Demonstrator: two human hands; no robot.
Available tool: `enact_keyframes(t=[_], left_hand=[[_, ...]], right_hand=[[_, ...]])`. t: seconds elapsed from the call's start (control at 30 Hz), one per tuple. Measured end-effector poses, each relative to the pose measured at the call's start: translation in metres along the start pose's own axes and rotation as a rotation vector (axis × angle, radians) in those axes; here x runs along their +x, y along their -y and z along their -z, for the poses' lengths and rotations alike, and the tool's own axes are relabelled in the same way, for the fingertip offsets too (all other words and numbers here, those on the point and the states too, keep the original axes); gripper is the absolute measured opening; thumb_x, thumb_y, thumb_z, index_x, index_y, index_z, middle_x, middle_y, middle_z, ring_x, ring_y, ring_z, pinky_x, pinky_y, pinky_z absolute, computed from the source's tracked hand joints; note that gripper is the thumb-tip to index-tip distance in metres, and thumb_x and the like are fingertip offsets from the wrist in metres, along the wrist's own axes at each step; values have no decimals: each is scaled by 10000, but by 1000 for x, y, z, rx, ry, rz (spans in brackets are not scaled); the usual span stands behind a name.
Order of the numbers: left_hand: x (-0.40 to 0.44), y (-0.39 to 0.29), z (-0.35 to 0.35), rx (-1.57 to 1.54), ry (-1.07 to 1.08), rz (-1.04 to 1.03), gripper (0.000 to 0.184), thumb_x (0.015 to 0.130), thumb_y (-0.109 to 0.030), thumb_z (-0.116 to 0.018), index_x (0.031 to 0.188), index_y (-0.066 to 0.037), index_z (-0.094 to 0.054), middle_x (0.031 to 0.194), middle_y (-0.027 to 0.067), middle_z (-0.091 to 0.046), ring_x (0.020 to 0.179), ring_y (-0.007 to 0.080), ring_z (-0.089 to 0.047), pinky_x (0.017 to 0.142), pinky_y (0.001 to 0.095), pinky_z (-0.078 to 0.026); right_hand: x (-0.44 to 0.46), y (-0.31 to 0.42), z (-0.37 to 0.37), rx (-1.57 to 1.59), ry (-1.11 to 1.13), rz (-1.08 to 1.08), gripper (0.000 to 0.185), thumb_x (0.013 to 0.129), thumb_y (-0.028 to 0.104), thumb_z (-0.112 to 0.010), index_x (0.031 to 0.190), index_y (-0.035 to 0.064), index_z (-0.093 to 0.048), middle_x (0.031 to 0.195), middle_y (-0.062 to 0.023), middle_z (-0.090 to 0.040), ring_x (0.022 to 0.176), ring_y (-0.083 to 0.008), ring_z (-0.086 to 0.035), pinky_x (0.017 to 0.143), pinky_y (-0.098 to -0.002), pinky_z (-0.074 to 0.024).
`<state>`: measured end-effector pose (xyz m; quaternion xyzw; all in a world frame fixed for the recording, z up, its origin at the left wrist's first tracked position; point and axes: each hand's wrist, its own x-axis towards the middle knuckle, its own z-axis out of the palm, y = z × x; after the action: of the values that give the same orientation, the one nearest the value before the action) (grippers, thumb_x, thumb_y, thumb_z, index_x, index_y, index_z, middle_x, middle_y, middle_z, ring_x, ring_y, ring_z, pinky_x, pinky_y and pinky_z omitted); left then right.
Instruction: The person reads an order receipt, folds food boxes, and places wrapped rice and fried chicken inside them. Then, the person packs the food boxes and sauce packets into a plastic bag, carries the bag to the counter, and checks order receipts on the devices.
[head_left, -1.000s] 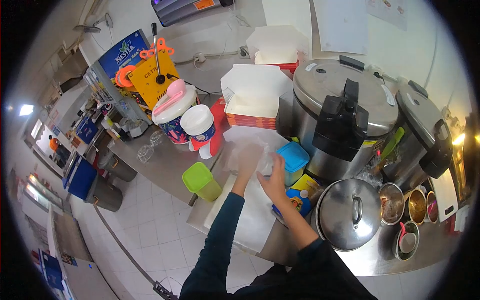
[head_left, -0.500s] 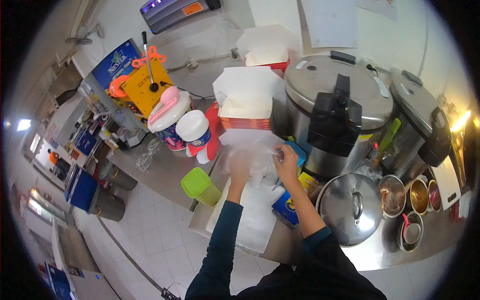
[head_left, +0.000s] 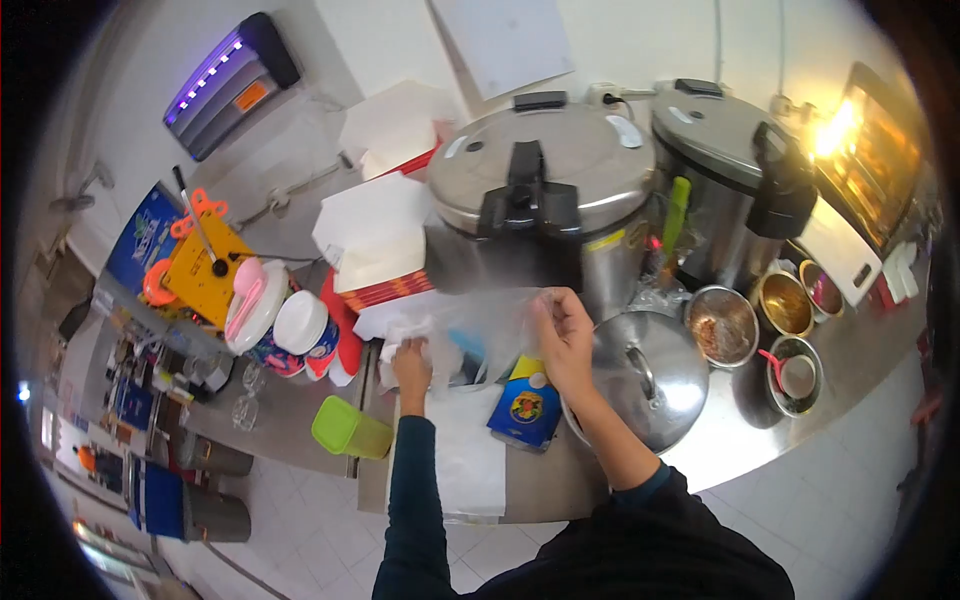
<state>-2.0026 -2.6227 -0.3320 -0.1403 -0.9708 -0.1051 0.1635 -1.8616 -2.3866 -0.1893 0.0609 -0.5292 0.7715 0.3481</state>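
Observation:
My right hand [head_left: 565, 338] is closed in a pinch on a thin clear plastic bag [head_left: 498, 318], which stretches leftward in front of the big cooker. My left hand [head_left: 411, 372] has its fingers curled on crumpled whitish plastic [head_left: 408, 326] at the other side, where the two sheets of plastic blend together. Below the hands lies a flat white sheet [head_left: 465, 460]. A blue and yellow box [head_left: 527, 407] stands just under my right hand. Left of my left hand leans a lime-green container [head_left: 350, 428].
Two large steel cookers [head_left: 535, 170] stand at the back, with a lidded pot [head_left: 645, 375] before them. Steel bowls [head_left: 722, 327] sit to the right. Folded white and red cartons [head_left: 380, 235] are stacked behind my left hand, beside white-lidded tubs [head_left: 300, 322].
My view has swung to the right. My hands have drawn apart, and the plastic, bunched between them before, is now spread wider. The blur on my left hand is gone.

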Motion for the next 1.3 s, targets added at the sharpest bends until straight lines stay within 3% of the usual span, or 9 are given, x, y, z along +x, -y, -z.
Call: enact_keyframes(t=[0.17,0.33,0.5,0.57,0.67,0.73,0.9,1.0,1.3], left_hand=[[8,41,-38,-673,144,190,758,640,-245,-685,1267,-33,-316,1253,192,-387,1174,288,-358,976,345,-274],[17,-38,53,122,-451,548,650,649,-205,-641,1214,-96,-338,1166,137,-416,1114,348,-356,886,546,-278],[29,-119,87,-279,-501,477,567,638,-22,-539,1175,-52,-360,1151,160,-425,1113,370,-356,886,534,-289],[17,-196,115,-358,-1047,-125,415,692,25,-474,1104,29,-423,1108,188,-471,1043,317,-443,906,395,-331],[-52,-363,136,-945,-554,-642,319,749,-30,-515,1053,2,-426,1079,150,-492,1000,254,-462,894,358,-332],[-108,-464,162,-1067,-46,-865,659,603,-233,-739,1120,-8,-399,1073,183,-500,1059,315,-448,911,387,-331],[-163,-590,94,-1573,978,-542,587,735,-97,-650,1214,5,-327,1085,132,-514,945,205,-538,804,298,-442],[-183,-651,60,-1379,1392,-771,587,784,-26,-572,1273,-17,-248,1116,148,-491,945,165,-534,800,256,-437],[-304,-819,71,-1441,1676,-679,309,795,1,-548,1092,19,-468,895,74,-592,815,110,-563,694,199,-439]], right_hand=[[-10,54,82,120,-168,-151,205,800,3,-509,972,60,-412,879,-21,-525,763,-77,-515,667,-207,-420],[-25,105,170,-33,-381,-16,216,794,-27,-481,964,72,-391,852,-7,-503,764,-71,-498,687,-200,-405],[-53,147,243,-117,-525,-5,186,809,10,-478,965,67,-395,841,-2,-480,758,-51,-467,644,-190,-383],[-61,166,265,-199,-594,-8,199,784,16,-535,933,65,-413,808,7,-480,766,-48,-463,661,-190,-379],[-75,188,302,-494,-596,95,224,747,31,-600,892,61,-432,803,7,-477,775,-54,-460,670,-186,-376],[-83,214,323,-578,-620,104,204,725,61,-642,795,59,-451,760,8,-488,725,-57,-457,644,-185,-376],[-128,293,408,-714,-679,-3,191,741,113,-640,740,53,-460,662,28,-474,628,-42,-422,565,-190,-357],[-162,341,463,-754,-705,-29,174,764,130,-619,739,49,-467,646,30,-482,616,-31,-422,545,-181,-348],[-240,433,565,-566,-1034,-105,112,805,126,-562,766,62,-479,628,54,-456,571,-9,-403,489,-170,-316]])
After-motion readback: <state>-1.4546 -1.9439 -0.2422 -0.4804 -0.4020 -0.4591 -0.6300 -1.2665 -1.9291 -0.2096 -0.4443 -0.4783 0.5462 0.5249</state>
